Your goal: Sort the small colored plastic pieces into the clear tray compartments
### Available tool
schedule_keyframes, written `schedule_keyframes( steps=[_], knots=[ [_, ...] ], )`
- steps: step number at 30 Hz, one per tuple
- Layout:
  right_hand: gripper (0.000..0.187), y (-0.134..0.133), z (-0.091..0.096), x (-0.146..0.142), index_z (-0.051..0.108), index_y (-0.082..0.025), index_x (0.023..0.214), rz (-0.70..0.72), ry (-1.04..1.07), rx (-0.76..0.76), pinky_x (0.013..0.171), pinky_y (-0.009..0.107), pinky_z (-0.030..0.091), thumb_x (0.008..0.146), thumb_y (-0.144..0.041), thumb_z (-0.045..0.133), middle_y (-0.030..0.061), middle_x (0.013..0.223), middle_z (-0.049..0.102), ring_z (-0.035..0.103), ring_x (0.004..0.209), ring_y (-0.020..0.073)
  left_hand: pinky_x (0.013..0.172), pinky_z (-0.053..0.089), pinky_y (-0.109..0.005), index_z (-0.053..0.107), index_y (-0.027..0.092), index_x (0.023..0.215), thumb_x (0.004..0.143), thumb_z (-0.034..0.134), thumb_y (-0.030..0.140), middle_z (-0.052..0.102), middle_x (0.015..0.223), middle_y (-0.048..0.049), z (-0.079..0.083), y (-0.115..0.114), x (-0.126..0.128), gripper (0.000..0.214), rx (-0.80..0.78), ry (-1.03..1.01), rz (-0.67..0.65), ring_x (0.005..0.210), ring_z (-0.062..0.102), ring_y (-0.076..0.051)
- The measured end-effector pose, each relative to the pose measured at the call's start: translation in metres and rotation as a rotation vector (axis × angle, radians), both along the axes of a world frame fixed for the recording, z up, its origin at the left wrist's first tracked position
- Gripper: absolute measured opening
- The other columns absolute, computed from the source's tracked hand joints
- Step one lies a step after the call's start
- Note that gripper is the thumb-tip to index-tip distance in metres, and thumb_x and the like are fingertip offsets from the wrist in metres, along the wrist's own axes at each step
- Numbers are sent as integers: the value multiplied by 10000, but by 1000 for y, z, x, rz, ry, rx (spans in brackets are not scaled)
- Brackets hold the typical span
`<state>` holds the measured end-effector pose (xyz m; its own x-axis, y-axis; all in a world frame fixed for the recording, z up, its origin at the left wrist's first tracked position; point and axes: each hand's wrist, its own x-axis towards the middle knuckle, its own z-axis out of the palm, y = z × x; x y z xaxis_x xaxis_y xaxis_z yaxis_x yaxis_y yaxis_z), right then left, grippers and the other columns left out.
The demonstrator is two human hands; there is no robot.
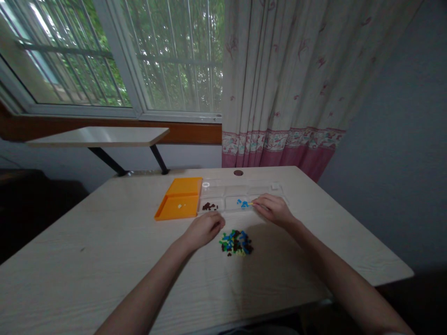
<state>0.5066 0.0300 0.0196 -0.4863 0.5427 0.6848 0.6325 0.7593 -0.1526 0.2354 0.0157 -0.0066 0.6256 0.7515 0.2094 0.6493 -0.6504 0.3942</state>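
Note:
A small heap of mixed beads (236, 243), blue, green, yellow and dark, lies on the pale wooden table (104, 260). Behind it stands a clear compartment box (240, 191) with dark beads (208, 206) in one cell and blue beads (242, 203) in the cell beside it. My right hand (272, 209) reaches over the box with fingertips pinched on a small yellow piece next to the blue beads. My left hand (204, 229) rests curled on the table just left of the heap; what its fingers hold, if anything, is hidden.
An orange lid (179, 199) lies open to the left of the box with a pale speck on it. A round hole (238, 172) sits near the table's far edge. Behind are a white shelf (101, 136), a window and a patterned curtain (279, 83).

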Motion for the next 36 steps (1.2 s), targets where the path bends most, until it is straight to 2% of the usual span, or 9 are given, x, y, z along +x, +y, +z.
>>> schedule_keyframes(
  steps=[4,6,9,14,20,22,26,31,36],
  knots=[
    [240,19,10,49,659,-192,905,-193,-173,-160,700,240,451,870,-307,451,63,859,662,610,766,151,741,429,-254,589,186,825,828,430,179,590,833,-38,2,-1,-1,160,12,17,35,820,547,-159],
    [238,29,10,72,667,-198,906,-315,-256,-263,668,237,436,856,-304,459,55,852,663,605,726,153,731,429,-252,589,187,815,831,426,183,588,822,-36,4,-1,-1,164,17,24,42,817,547,-159],
    [227,41,3,95,682,-195,890,-417,-336,-380,654,234,419,830,-280,480,57,861,668,605,735,165,734,429,-253,594,189,820,829,430,180,589,822,-36,4,-1,-2,165,26,27,42,824,545,-160],
    [242,46,-6,103,694,-216,910,-484,-395,-475,661,225,414,822,-275,477,60,898,678,615,780,171,786,432,-269,613,192,879,812,436,155,609,865,-42,3,0,-3,194,17,8,10,857,551,-163],
    [272,45,-4,100,682,-198,952,-581,-346,-419,708,251,435,832,-271,449,78,960,678,621,846,198,774,438,-271,616,184,888,801,427,152,606,852,-46,4,-1,-3,211,32,17,39,838,559,-165],
    [272,42,-1,90,674,-196,966,-541,-299,-392,728,255,441,836,-257,443,72,971,678,622,855,195,757,437,-265,619,186,859,800,435,163,599,830,-44,4,-2,-2,194,46,41,41,822,558,-164],
    [256,28,-1,50,666,-199,948,-338,-240,-345,739,247,448,848,-244,435,48,948,685,627,844,172,729,432,-264,614,186,840,819,450,232,597,820,-46,4,-3,0,172,69,82,62,820,555,-172],
    [213,6,-15,-5,655,-213,918,-70,-291,-268,708,219,444,844,-234,457,25,889,691,629,800,141,718,424,-270,610,179,810,848,418,255,604,822,-52,1,-5,8,210,92,108,112,822,559,-177],
    [160,-8,-28,-30,650,-211,848,42,-332,-211,628,197,419,821,-207,492,7,779,685,615,691,119,699,419,-272,603,182,781,846,430,270,611,816,-48,0,-6,15,205,109,108,147,820,564,-182]
  ],
)
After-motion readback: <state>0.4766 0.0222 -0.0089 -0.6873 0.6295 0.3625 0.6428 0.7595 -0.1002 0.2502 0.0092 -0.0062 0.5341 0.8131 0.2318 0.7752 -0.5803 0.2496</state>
